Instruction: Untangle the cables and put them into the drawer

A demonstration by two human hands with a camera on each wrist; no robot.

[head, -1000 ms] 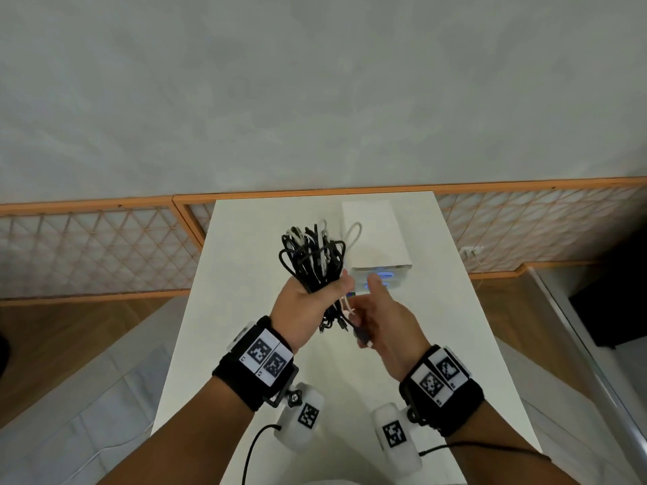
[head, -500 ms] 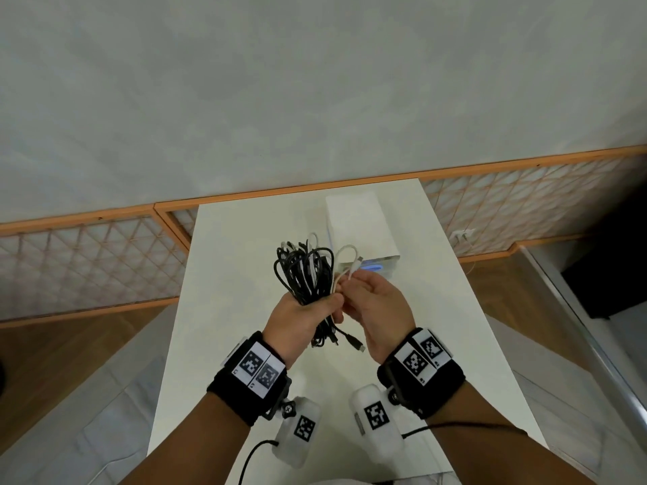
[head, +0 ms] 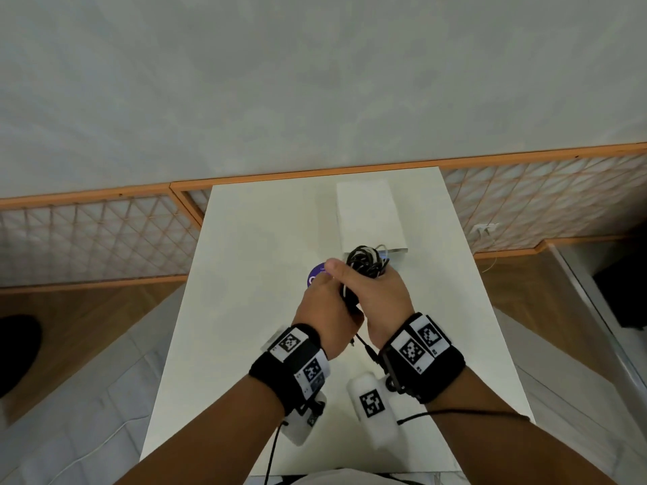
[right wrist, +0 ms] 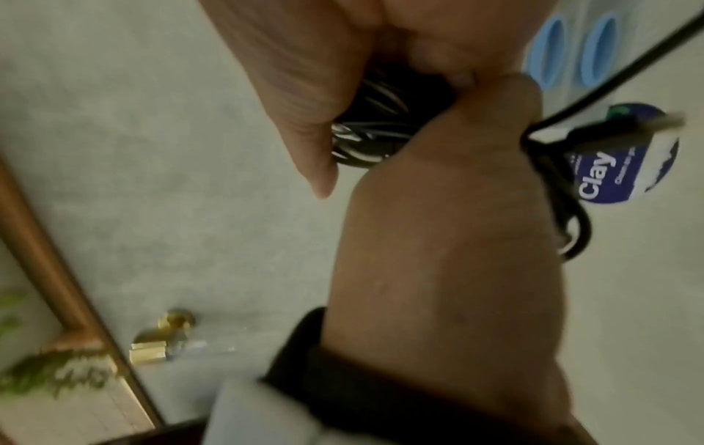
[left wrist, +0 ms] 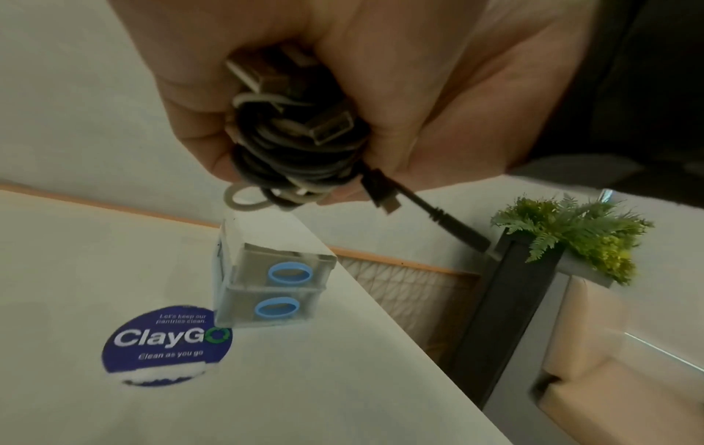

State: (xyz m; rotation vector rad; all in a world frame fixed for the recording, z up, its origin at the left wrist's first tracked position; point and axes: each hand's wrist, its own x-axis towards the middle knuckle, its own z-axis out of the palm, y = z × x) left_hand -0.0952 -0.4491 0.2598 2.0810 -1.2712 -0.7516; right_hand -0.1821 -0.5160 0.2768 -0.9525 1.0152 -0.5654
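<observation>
Both hands meet over the white table (head: 245, 292) and grip one tangled bundle of black and white cables (head: 366, 264). My right hand (head: 380, 290) wraps the upper part, thumb laid across to the left. My left hand (head: 325, 304) holds the lower part, where plug ends (head: 366, 346) hang out. In the left wrist view the cable bundle (left wrist: 293, 144) shows USB plugs between curled fingers. In the right wrist view the cable bundle (right wrist: 366, 135) sits between right hand (right wrist: 304, 90) and left hand (right wrist: 438, 256). The small white drawer box (head: 371, 211) stands just behind; both drawers (left wrist: 274, 289) with blue ring handles are shut.
A round purple ClayGo sticker (head: 315, 274) lies on the table left of the hands. Wood-framed lattice panels (head: 98, 236) run behind the table against the wall. A green plant (left wrist: 571, 238) tops a dark post off the table's right side.
The left hand held the looped bundle up while the right picked at a white cable end. Now both hands are closed around the bundle, which has moved right, toward the drawer box.
</observation>
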